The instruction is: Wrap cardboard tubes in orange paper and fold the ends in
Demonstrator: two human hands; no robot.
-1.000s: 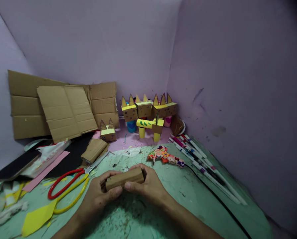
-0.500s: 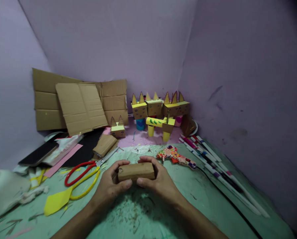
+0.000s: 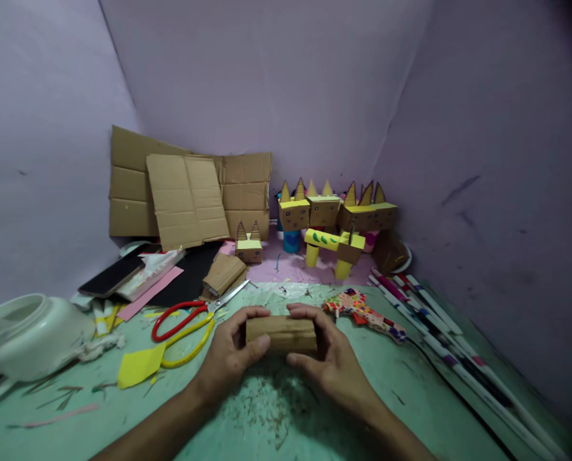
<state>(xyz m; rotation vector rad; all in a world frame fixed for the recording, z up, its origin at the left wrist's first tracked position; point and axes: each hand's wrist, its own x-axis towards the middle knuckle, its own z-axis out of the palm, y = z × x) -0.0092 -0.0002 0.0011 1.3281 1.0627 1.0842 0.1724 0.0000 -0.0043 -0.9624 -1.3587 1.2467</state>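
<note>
A small folded cardboard box [image 3: 282, 333] is held level between both hands, just above the green tabletop [image 3: 276, 429]. My left hand [image 3: 235, 349] grips its left end, the thumb on the near face and the fingers behind. At the right end is my right hand [image 3: 331, 358], fingers curled round the far side and the thumb low by the near edge. Scissors with red and yellow handles [image 3: 190, 333] lie left of my left hand, beside a yellow paper piece [image 3: 139, 366]. Beyond my right hand rests a floral-patterned glue gun [image 3: 365, 314].
Cardboard animal figures [image 3: 324, 214] stand at the back, near leaning cardboard sheets [image 3: 187, 198]. Felt-tip markers [image 3: 439, 326] lie along the right, with the glue gun's black cord [image 3: 452, 390] running forward. A pale green pot-like container [image 3: 36, 333] sits at left. A phone [image 3: 118, 272] lies behind it.
The view has swung left, shifting everything rightward in the picture. The cardboard box has turned slightly in my hands, and my right thumb has shifted lower, off its near face.
</note>
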